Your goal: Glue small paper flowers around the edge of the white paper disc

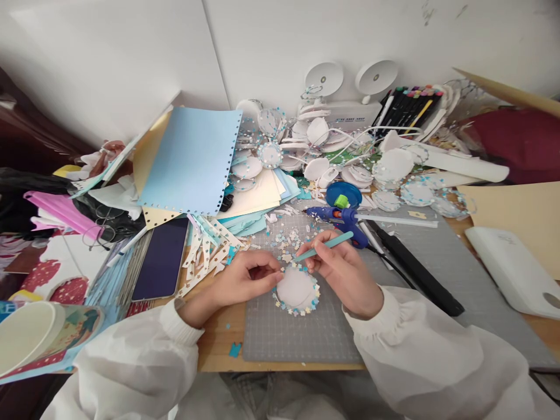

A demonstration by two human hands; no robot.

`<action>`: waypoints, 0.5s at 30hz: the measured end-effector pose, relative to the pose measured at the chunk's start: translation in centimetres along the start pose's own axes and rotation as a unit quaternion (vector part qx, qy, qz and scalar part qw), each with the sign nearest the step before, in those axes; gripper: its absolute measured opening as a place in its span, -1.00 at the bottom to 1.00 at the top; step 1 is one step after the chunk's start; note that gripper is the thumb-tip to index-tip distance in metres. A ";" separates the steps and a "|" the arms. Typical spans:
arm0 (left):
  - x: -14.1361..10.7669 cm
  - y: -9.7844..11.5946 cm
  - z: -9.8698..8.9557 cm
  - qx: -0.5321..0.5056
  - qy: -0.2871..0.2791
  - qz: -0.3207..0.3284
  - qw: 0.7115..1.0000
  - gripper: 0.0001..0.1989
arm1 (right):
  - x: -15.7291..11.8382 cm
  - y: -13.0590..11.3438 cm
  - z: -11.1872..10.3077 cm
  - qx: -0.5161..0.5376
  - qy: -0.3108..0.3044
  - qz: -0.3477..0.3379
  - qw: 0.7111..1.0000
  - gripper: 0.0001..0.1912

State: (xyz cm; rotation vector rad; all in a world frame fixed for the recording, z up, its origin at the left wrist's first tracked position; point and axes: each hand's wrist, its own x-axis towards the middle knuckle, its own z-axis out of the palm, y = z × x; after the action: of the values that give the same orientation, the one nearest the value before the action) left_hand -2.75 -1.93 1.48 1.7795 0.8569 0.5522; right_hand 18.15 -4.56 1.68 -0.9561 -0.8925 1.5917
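A round white disc (298, 287), edged with small white, yellow and blue paper stars, lies on the grey cutting mat (280, 344). At its upper left edge, my left hand (249, 279) is closed, thumb and index fingertip pressed together on the rim. My right hand (345, 271) is closed around pale teal tweezers (326, 246), held slanted above the disc's upper right. Their tip points down left towards loose paper stars (286, 248) scattered just behind the disc. Whether the tips hold a star is too small to tell.
Behind the mat lies a blue glue gun (345, 219), with a black bar-shaped object (417, 268) to its right. Star-punched blue paper (190, 157), paper strips (210, 251) and a phone (161, 259) are on the left. Many decorated discs (269, 154) pile up at the back. A paper cup (30, 335) stands front left.
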 end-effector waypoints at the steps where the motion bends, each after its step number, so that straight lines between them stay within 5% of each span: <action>1: 0.0 0.0 0.0 -0.004 -0.001 -0.002 1.000 -0.74 | 0.0 0.0 0.0 -0.001 0.001 0.002 1.000 -0.70; 15: -0.1 0.0 0.1 -0.042 0.002 -0.023 0.999 -0.73 | 0.1 0.0 0.3 -0.015 0.011 0.013 1.000 -0.68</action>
State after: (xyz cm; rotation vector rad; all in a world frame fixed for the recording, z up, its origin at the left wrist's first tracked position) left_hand -2.74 -2.04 1.40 1.6777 0.8636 0.5541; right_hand 17.85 -4.50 1.84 -1.0076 -0.8936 1.5910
